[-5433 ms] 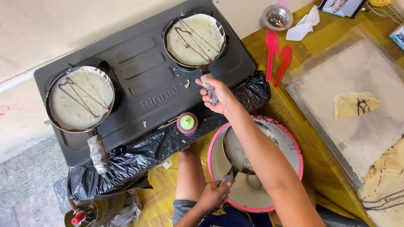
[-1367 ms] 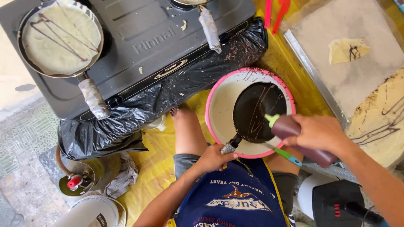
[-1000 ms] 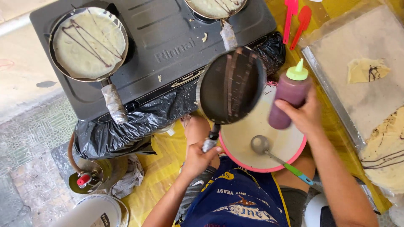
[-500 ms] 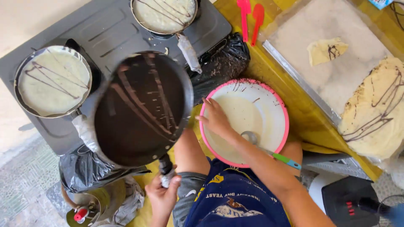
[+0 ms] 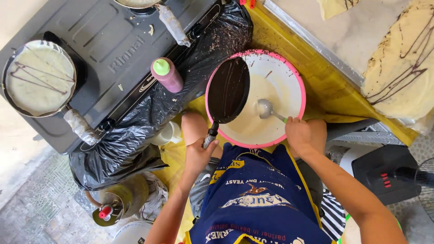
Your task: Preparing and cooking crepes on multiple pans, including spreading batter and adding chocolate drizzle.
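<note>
Left hand [image 5: 199,158]: clamped around the handle of a dark pan [image 5: 228,90], fingers wrapped shut. Pan held on edge at centre frame, tilted steeply over the left half of the bowl [image 5: 296,72], inner face streaked with brown lines. Whether the pan's lower edge touches the batter cannot be told.

Right hand [image 5: 298,133]: resting at the bowl's near rim, lower centre-right, closed on the end of the ladle [image 5: 264,108]. Ladle scoop lying in pale batter, just right of the pan.

Bowl: pink-rimmed, white inside, about half full, set between the knees and the stove [image 5: 104,49].

Surroundings: squeeze bottle [image 5: 166,74] with green cap upright on the stove's front edge, left of the bowl, apart from both hands. Second pan [image 5: 38,77] at upper left on a burner, holding a pale crepe with brown lines. Black plastic sheet [image 5: 135,135] draped along the stove front. Finished crepe [image 5: 402,72] at upper right on a tray.

Judgement: step in hand appears to be coating the streaked pan with batter at the bowl. Next move calls for a steady left wrist, pan kept over the bowl so drips fall inside, and ladle held clear of the pan's face.
</note>
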